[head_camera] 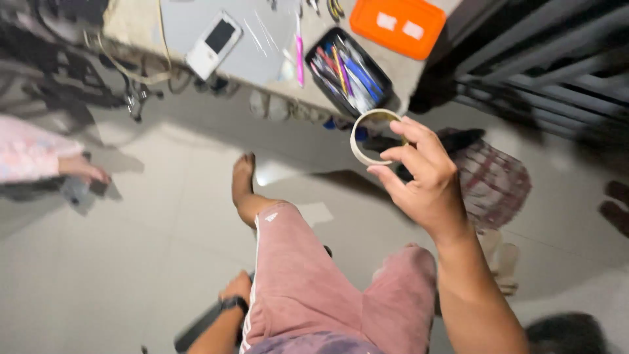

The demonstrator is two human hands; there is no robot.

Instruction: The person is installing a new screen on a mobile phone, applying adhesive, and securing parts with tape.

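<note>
Pink shorts (308,288) across the lap, nearest of all, one bare foot (244,172) stretched beyond them toward the workbench (275,59). Below the workbench edge, right hand (419,174) raised, fingers curled and pinching a pale tape ring (367,134) just under the black tool tray (350,72). Left hand (236,288) low beside the shorts, far from the workbench, closed around a dark bar. On the workbench: orange lid (396,25), white device (213,42), pink pen (299,56). Another person's hand (82,170) off left of it.
</note>
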